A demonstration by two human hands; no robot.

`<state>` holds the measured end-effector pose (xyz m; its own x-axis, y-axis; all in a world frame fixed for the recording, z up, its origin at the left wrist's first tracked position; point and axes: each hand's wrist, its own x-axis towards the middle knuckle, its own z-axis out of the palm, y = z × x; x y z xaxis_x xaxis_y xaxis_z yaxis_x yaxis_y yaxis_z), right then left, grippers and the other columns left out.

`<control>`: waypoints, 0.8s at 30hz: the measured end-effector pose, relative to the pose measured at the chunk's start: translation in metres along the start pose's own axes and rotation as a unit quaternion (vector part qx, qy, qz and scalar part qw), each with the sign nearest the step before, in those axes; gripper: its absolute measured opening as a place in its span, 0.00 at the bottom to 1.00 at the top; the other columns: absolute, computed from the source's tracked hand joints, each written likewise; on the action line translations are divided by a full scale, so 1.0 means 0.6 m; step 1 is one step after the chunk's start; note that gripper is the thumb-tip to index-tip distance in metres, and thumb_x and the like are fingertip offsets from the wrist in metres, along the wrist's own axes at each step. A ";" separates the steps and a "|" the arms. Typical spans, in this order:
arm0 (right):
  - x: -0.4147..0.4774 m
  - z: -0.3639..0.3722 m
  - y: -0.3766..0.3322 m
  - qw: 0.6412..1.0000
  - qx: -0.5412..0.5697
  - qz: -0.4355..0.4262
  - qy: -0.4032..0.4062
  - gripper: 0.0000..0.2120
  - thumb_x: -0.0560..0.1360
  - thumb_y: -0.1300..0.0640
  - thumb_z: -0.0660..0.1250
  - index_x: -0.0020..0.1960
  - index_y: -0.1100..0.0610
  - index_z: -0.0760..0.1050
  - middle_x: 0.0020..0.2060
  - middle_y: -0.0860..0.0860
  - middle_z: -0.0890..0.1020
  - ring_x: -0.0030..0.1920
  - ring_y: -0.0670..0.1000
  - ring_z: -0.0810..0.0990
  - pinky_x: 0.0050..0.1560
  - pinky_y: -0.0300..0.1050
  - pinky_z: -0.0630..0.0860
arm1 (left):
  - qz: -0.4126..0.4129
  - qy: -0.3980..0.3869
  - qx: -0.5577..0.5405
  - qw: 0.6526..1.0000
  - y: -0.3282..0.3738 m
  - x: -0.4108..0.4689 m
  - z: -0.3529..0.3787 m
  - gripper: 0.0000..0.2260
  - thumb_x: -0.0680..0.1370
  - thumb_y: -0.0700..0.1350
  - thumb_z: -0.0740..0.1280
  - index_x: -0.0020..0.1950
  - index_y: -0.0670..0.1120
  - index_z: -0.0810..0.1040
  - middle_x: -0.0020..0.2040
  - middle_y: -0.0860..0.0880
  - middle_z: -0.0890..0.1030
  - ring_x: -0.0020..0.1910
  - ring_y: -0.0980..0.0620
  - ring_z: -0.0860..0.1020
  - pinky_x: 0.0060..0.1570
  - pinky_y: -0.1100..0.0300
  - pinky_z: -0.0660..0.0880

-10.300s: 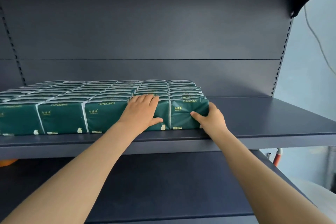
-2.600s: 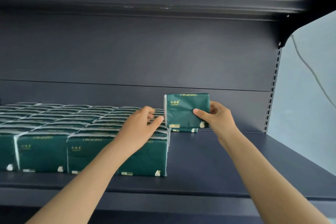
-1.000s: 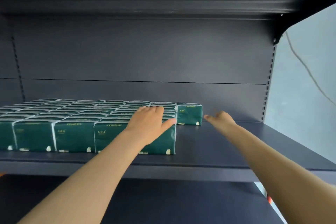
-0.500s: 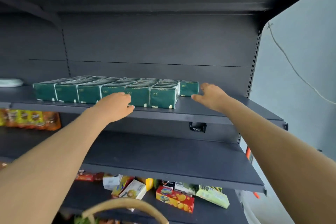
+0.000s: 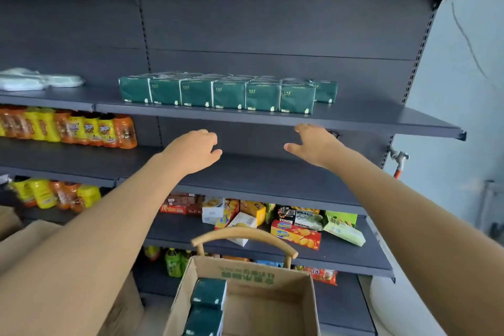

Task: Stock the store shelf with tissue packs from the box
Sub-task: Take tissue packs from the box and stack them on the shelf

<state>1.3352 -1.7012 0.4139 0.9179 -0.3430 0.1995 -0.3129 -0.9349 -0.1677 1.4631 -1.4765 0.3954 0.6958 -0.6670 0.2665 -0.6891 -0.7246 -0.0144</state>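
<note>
Both empty: left hand (image 5: 193, 151), right hand (image 5: 316, 146), grip relaxed, below shelf (image 5: 381, 120) w/ tissue packs (image 5: 229, 94); box (image 5: 289, 281) lettering green, unreadable.

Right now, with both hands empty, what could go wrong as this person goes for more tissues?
1. The box sits in front of a wooden rail, likely on a chair; its packs lie all on one side, so a careless grab might tip it.
2. The lone pack stands by itself at the back right; sliding another in could topple it.
</note>
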 end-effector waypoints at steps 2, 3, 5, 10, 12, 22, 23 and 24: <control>-0.015 0.046 -0.032 1.000 0.007 0.016 -0.026 0.29 0.79 0.44 0.59 0.71 0.63 0.61 0.67 0.60 0.70 0.68 0.60 0.66 0.65 0.53 0.68 | 0.010 -0.018 -0.013 1.000 -0.028 -0.027 0.024 0.18 0.81 0.52 0.57 0.65 0.44 0.71 0.59 0.46 0.74 0.56 0.47 0.75 0.54 0.52 0.73; -0.025 0.072 -0.047 0.999 0.009 0.029 -0.043 0.29 0.79 0.44 0.59 0.71 0.63 0.61 0.67 0.60 0.69 0.68 0.60 0.66 0.65 0.53 0.68 | 0.016 -0.029 -0.018 0.999 -0.041 -0.041 0.038 0.17 0.81 0.52 0.57 0.65 0.44 0.71 0.59 0.46 0.74 0.56 0.47 0.75 0.54 0.51 0.73; -0.046 0.125 -0.070 0.995 0.011 0.056 -0.077 0.28 0.79 0.45 0.60 0.71 0.62 0.62 0.67 0.60 0.69 0.68 0.60 0.66 0.65 0.52 0.68 | 0.030 -0.052 -0.027 0.998 -0.060 -0.067 0.071 0.17 0.81 0.52 0.57 0.64 0.44 0.71 0.58 0.46 0.74 0.56 0.47 0.74 0.53 0.52 0.73; -0.097 0.261 -0.101 0.983 0.000 0.091 -0.161 0.26 0.78 0.45 0.59 0.69 0.62 0.65 0.64 0.60 0.73 0.64 0.59 0.70 0.59 0.50 0.70 | 0.061 -0.100 -0.049 0.992 -0.087 -0.131 0.172 0.14 0.80 0.50 0.57 0.59 0.43 0.73 0.53 0.47 0.74 0.51 0.48 0.74 0.45 0.55 0.72; -0.117 0.318 -0.100 0.974 0.000 0.099 -0.205 0.25 0.78 0.45 0.59 0.67 0.62 0.66 0.60 0.59 0.75 0.60 0.59 0.73 0.52 0.48 0.72 | 0.064 -0.132 -0.062 0.987 -0.096 -0.153 0.221 0.14 0.81 0.50 0.57 0.59 0.43 0.73 0.53 0.47 0.74 0.50 0.48 0.74 0.44 0.54 0.72; -0.200 0.609 -0.036 0.909 0.015 0.156 -0.385 0.24 0.79 0.46 0.57 0.70 0.58 0.66 0.68 0.57 0.69 0.67 0.58 0.68 0.67 0.54 0.67 | 0.043 -0.305 -0.092 0.947 -0.098 -0.230 0.511 0.14 0.80 0.51 0.57 0.58 0.43 0.73 0.57 0.46 0.75 0.55 0.47 0.74 0.49 0.53 0.72; -0.203 0.635 -0.023 0.903 0.017 0.153 -0.401 0.24 0.79 0.45 0.57 0.69 0.58 0.67 0.66 0.57 0.71 0.65 0.58 0.70 0.65 0.54 0.69 | 0.039 -0.321 -0.094 0.941 -0.096 -0.235 0.536 0.15 0.80 0.51 0.58 0.60 0.43 0.72 0.58 0.46 0.75 0.56 0.47 0.74 0.50 0.53 0.73; -0.205 0.658 -0.013 0.896 0.027 0.150 -0.418 0.23 0.79 0.44 0.57 0.68 0.57 0.67 0.64 0.56 0.73 0.63 0.57 0.71 0.64 0.53 0.71 | 0.033 -0.341 -0.095 0.935 -0.096 -0.239 0.561 0.15 0.80 0.51 0.58 0.61 0.43 0.72 0.58 0.46 0.74 0.56 0.47 0.74 0.52 0.52 0.73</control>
<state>1.3210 -1.6156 0.0095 0.6630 -0.3696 -0.6510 -0.5852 -0.7983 -0.1427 1.4710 -1.3974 0.0338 0.5728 -0.7125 -0.4052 -0.7140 -0.6765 0.1802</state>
